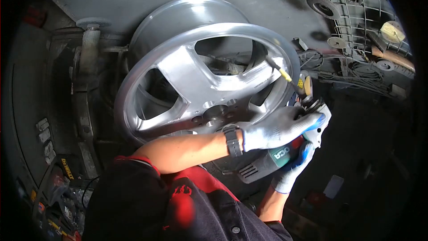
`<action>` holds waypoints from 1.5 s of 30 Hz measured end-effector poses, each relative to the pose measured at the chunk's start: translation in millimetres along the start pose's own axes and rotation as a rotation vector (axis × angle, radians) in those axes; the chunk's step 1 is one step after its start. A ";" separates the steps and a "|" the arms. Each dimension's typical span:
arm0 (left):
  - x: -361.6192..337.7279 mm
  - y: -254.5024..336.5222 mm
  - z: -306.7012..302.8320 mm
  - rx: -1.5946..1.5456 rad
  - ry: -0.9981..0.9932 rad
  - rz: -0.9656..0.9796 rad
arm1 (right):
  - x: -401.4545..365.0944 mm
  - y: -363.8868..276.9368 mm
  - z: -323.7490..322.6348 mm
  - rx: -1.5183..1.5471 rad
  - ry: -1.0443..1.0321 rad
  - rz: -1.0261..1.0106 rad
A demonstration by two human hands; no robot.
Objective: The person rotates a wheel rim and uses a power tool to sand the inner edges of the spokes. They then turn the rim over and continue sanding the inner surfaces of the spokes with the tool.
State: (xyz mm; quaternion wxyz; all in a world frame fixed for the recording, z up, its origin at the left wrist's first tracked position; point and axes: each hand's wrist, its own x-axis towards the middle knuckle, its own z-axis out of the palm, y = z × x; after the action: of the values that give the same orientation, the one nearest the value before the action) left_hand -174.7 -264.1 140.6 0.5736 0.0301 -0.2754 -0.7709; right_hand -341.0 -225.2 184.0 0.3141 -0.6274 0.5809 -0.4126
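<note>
A silver alloy wheel leans, tilted toward me, with its spokes and centre hole facing up. My left hand, in a white and blue work glove, wraps over the head end of a teal and black angle grinder. From below, my right hand, gloved alike, is closed round the grinder's body near its metal head. A slim dark-tipped piece with a yellow section reaches from near the grinder's head over a spoke. I cannot make out whether it touches the metal.
A wire rack with small abrasive wheels stands upper right, above coiled cables. A round-topped metal post rises left of the wheel. Lower left lies a DeWalt-marked item among clutter.
</note>
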 end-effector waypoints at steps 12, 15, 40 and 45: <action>-50.0 -8.5 -5.4 0.195 0.140 0.049 | -40.2 -3.7 22.4 -0.016 -0.013 0.180; -44.4 -4.2 -2.6 0.159 0.150 0.067 | -33.2 -0.3 20.2 0.014 -0.021 0.121; -83.5 -21.2 -20.2 0.263 0.179 -0.053 | -90.3 63.2 21.9 0.134 -0.071 0.156; -64.6 -53.7 -24.7 0.295 0.173 -0.117 | -75.2 52.9 15.9 -0.038 -0.016 0.143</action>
State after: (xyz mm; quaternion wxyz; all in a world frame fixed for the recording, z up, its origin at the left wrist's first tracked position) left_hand -190.4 -205.3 77.6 0.5386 0.1962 -0.3327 -0.7489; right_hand -350.7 -159.0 119.0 0.3353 -0.5933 0.6295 -0.3731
